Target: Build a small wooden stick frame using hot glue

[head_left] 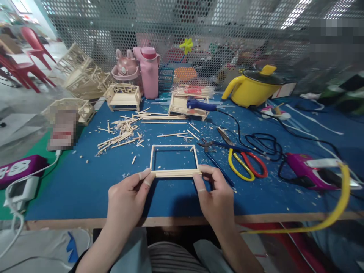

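Note:
A rectangular wooden stick frame point(174, 146) stands or lies on the blue table in front of me. Along its near side run several thin sticks point(176, 173) side by side. My left hand point(129, 195) pinches their left end between thumb and fingers, with tape around the fingertips. At the right end, my right hand point(214, 191) grips the same sticks, its thumb in front and fingers behind. Just beyond the right hand lie blue-handled pliers point(216, 145) and scissors point(241, 167) with one yellow and one red handle.
Loose sticks point(122, 138) are heaped behind the frame. A blue glue gun point(201, 105) rests on a small wooden model; another model bench point(123, 98) stands left of it. Black cable point(261, 144) coils at right, near a yellow pot point(253, 89). A pink bottle point(149, 74) stands behind.

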`<state>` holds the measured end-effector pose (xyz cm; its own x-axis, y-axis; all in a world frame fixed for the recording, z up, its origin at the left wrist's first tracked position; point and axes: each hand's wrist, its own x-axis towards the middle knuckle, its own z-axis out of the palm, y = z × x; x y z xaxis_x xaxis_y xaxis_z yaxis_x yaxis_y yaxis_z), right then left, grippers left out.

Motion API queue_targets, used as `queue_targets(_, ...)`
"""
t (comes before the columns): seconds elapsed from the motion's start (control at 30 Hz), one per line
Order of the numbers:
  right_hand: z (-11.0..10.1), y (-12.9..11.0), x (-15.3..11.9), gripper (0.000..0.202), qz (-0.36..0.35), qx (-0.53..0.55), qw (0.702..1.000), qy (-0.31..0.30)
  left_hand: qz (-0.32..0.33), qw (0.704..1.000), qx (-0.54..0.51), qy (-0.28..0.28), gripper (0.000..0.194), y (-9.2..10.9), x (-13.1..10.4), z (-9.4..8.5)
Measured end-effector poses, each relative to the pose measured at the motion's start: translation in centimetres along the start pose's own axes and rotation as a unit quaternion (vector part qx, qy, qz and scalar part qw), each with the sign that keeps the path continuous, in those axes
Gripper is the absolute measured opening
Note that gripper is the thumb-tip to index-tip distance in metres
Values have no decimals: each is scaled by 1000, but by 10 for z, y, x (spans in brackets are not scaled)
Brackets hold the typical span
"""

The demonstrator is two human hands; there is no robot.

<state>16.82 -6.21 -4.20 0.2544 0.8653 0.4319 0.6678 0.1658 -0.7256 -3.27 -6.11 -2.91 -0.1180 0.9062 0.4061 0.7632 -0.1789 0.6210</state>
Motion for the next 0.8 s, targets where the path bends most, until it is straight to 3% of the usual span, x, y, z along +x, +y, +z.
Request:
queue_targets(0.23, 3, 1, 1, 38, 30, 10, 999, 15, 15, 1000, 4, 1, 21, 0, 1, 0)
queue_targets(0.43, -1, 1, 0, 15, -51, -20, 998, 12, 1, 1000, 15, -6, 22, 0, 0, 0)
queue_targets(0.67, 0, 2, 1, 17, -59, -29, 998, 1, -57, 998, -17, -29, 23, 0, 2, 0)
queue_targets(0.8, 0, 4, 2, 17, -64, -35, 997, 0, -120, 986, -100, -61, 24, -3, 3, 2)
